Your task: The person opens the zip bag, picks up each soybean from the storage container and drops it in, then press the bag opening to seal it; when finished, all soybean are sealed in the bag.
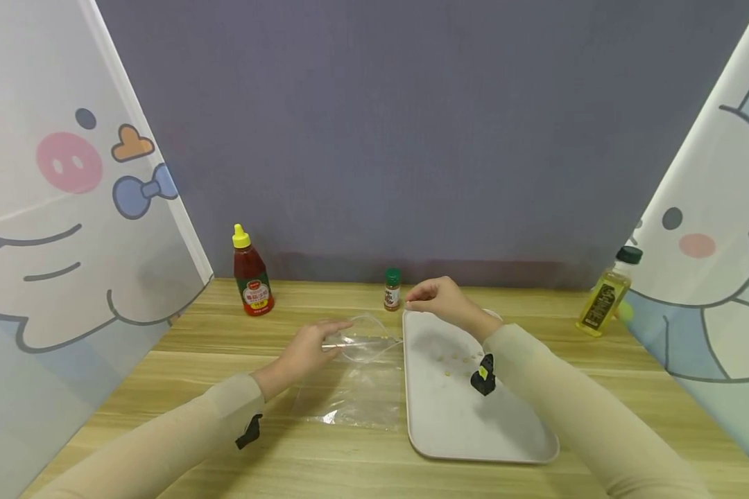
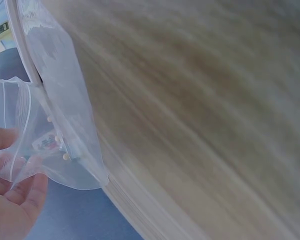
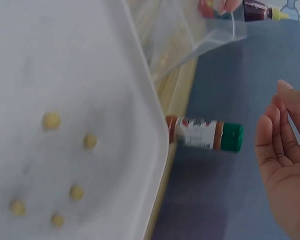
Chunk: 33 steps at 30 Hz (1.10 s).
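Note:
My left hand (image 1: 308,350) pinches the mouth of a clear zip bag (image 1: 362,395), whose body spreads over the table. In the left wrist view, thumb and fingers grip the zip strip, and a few small yellow balls show through the plastic; whether they lie inside is unclear. My right hand (image 1: 440,299) hovers above the far left corner of a white tray (image 1: 474,430). Its thumb and fingertips come close together; anything between them is hidden. Several small yellow balls (image 3: 51,120) lie in the tray. Just left of the right hand stands a green-capped spice bottle (image 1: 392,294).
A red sauce bottle (image 1: 252,284) with a yellow cap stands at the back left. Toward the back right is an oil bottle (image 1: 605,294) with a dark cap. A grey panel (image 1: 374,138) rises behind the wooden table (image 1: 324,464), with printed panels at both sides.

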Available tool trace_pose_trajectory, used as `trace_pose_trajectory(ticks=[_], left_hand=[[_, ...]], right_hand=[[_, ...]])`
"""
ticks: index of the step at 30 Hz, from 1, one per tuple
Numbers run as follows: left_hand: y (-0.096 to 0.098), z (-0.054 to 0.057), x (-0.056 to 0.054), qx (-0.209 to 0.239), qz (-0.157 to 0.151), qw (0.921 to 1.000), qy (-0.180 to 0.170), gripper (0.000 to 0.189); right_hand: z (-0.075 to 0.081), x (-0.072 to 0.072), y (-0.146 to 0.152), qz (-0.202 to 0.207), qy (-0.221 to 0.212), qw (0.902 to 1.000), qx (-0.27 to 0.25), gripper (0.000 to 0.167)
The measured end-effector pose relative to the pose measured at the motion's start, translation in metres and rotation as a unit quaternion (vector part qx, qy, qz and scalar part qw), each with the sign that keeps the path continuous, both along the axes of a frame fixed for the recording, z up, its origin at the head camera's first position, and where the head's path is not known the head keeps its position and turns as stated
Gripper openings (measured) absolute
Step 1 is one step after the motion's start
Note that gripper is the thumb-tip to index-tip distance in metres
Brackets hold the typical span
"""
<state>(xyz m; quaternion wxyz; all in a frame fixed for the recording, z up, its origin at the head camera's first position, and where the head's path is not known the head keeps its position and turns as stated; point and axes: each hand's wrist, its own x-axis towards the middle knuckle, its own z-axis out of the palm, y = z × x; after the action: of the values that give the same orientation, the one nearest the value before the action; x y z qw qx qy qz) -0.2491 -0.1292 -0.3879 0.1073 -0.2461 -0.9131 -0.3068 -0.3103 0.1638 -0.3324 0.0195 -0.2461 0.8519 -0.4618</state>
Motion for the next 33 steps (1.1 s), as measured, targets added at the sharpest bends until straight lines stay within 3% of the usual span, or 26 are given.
trace_pose_trajectory(ticks=[10, 21, 33], left_hand=[[0.003, 0.002, 0.002, 0.017, 0.022, 0.9993, -0.024, 0.053], [0.005, 0.005, 0.0, 0.02, 0.03, 0.9985, -0.04, 0.049], [0.004, 0.005, 0.0, 0.026, 0.031, 0.9982, -0.044, 0.05]], right_hand=[[-0.001, 0.003, -0.034, 0.04, -0.007, 0.9992, -0.003, 0.014], [-0.011, 0.005, -0.071, 0.05, 0.042, 0.9954, 0.071, 0.012], [-0.009, 0.005, -0.069, 0.055, 0.061, 0.9924, 0.092, 0.015]])
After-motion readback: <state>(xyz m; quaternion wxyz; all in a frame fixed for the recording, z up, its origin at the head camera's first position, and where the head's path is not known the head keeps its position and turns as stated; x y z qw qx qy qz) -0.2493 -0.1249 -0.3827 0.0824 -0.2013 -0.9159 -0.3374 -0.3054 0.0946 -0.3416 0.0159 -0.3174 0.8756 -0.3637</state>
